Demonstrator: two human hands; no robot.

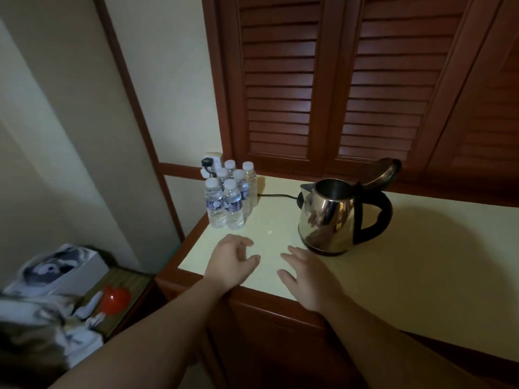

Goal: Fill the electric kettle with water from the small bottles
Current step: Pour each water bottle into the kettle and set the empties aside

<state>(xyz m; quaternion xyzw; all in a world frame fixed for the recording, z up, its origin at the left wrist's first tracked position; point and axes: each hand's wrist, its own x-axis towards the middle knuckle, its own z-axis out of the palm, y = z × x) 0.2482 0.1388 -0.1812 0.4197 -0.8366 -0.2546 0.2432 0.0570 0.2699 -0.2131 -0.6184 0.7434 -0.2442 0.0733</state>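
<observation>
**Legible markings: none**

Small bottles (pixel 229 192), cluster of six at the bench (pixel 421 248) corner: blue-and-white label bands on the front ones, print too small and blurred to read. Electric kettle (pixel 330 217), steel body: no brand, scale or number discernible. White box (pixel 70 272) at lower left: dark printed picture, no wording that can be read.

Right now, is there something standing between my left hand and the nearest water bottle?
Nothing visible stands in the way. The left hand is empty, and only bare countertop lies between it and the front bottle. The kettle, its lid open, stands off to the right.
</observation>
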